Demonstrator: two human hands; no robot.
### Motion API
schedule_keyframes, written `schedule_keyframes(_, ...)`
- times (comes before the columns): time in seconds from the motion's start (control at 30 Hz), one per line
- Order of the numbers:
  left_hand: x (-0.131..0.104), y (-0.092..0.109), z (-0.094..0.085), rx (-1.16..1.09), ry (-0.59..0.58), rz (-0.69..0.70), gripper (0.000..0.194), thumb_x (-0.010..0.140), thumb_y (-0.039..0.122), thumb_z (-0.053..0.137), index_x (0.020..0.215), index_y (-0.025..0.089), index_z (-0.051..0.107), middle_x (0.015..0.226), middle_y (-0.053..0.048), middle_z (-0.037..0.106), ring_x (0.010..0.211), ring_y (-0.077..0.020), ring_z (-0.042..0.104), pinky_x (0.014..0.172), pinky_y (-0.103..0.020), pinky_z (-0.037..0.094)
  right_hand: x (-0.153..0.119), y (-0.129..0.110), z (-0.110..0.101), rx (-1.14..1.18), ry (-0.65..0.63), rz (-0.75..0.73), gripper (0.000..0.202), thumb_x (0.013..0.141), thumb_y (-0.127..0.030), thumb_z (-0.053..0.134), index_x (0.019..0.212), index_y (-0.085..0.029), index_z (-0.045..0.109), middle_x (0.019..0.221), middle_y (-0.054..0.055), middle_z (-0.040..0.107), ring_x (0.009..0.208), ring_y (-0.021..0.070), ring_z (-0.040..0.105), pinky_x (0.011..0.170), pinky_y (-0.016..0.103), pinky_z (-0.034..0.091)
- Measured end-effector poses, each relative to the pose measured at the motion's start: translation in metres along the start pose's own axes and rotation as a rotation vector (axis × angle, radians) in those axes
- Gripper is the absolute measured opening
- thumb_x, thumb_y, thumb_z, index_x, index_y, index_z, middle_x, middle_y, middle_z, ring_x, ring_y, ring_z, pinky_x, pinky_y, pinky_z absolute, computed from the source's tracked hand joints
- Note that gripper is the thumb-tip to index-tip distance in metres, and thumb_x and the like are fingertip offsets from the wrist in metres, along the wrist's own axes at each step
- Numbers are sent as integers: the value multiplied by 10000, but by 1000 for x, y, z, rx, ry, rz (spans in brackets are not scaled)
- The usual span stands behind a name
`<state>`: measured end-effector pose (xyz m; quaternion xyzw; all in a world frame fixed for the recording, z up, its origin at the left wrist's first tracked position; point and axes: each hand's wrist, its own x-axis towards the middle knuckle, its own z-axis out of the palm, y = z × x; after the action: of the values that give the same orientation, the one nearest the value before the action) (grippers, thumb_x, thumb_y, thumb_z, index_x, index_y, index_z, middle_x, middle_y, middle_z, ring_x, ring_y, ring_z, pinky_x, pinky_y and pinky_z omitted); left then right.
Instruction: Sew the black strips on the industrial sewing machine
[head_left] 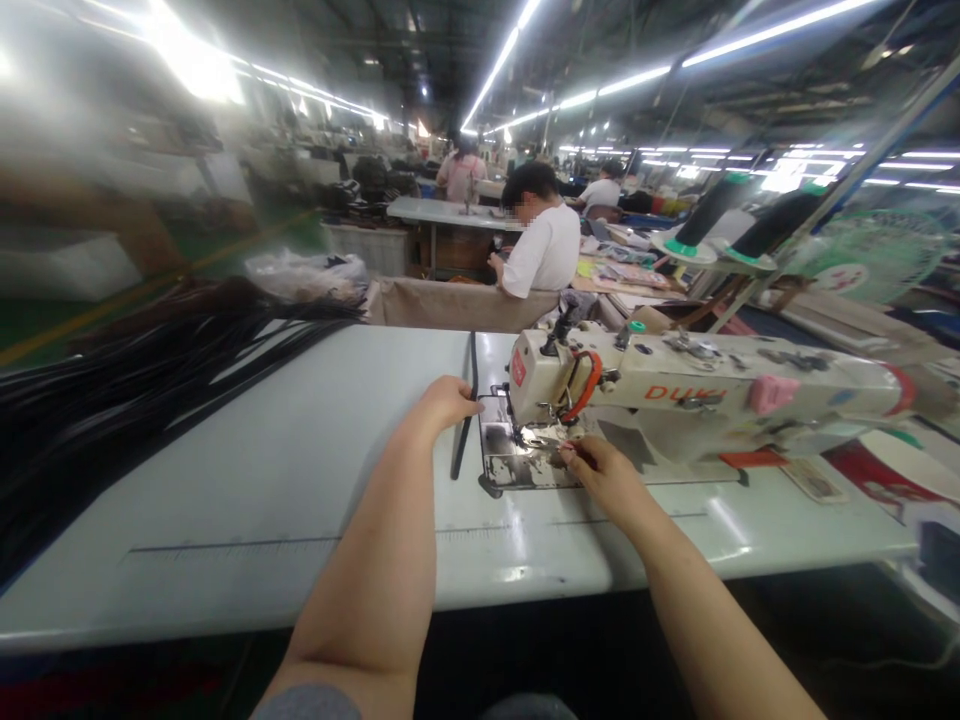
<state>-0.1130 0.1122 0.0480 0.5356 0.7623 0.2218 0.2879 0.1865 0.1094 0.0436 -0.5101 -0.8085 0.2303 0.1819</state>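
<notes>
A narrow black strip (463,447) lies lengthwise on the pale table, just left of the sewing machine (630,385). My left hand (450,402) is closed over its middle, with the thumb side against the edge of the metal bed plate (498,440). To the right of the needle area, my right hand (600,468) is held low over the plate. Its thumb and forefinger are pinched together around something small and thin that I cannot make out. An orange guard (587,387) curves down the machine's head above that hand.
Many long black strips (112,430) are heaped along the table's left side. A printed ruler (247,546) runs near the front edge. Dark thread cones (705,215) stand behind the machine. Beyond a beige cloth-sided bin (450,305) sits a person in a white shirt (544,250).
</notes>
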Motion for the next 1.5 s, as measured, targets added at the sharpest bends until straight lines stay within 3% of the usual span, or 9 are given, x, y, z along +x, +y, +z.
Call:
schedule_keyframes(0.17,-1,14,17,24,-22,64,282,745,424,825,836,173,734,787,-22,714,750,-184,658,612,-245,424,12,-5,4,-182,-9,14,334,983,-439,475,804,-219,651,829,85,706,823,244,663,715,312,451)
schedule_keyframes(0.4,-3,22,30,154,-21,84,367,736,477,826,957,193,759,949,-83,766,887,-260,706,684,-288,461,28,2,4,-210,-14,-42,311,987,-394,489,787,-226,658,848,88,736,838,242,683,723,299,456)
schedule_keyframes(0.77,-10,21,20,324,-43,67,475,717,513,843,1055,194,748,1148,-168,753,1112,-378,694,869,-373,516,45,1,5,-166,-66,-78,352,982,-444,506,815,-188,680,843,97,746,800,230,685,697,288,444)
schedule_keyframes(1.03,-13,25,17,334,-54,20,488,720,500,844,1098,209,743,1185,-160,748,1130,-364,695,895,-367,520,54,4,2,-161,-112,-77,326,950,-444,595,882,-163,746,905,123,774,860,234,699,751,288,466)
schedule_keyframes(1.3,-15,25,17,325,-58,27,519,726,502,834,1140,203,742,1194,-161,749,1129,-369,697,879,-382,528,57,14,-3,-116,-162,-126,306,914,-465,620,952,-210,784,923,90,796,875,257,721,793,305,500)
schedule_keyframes(1.5,-12,23,17,303,-56,23,504,707,484,853,1112,202,751,1172,-166,754,1097,-361,703,852,-368,516,55,20,-9,-106,-158,-148,353,899,-525,607,827,-209,747,810,63,764,780,240,691,733,304,492)
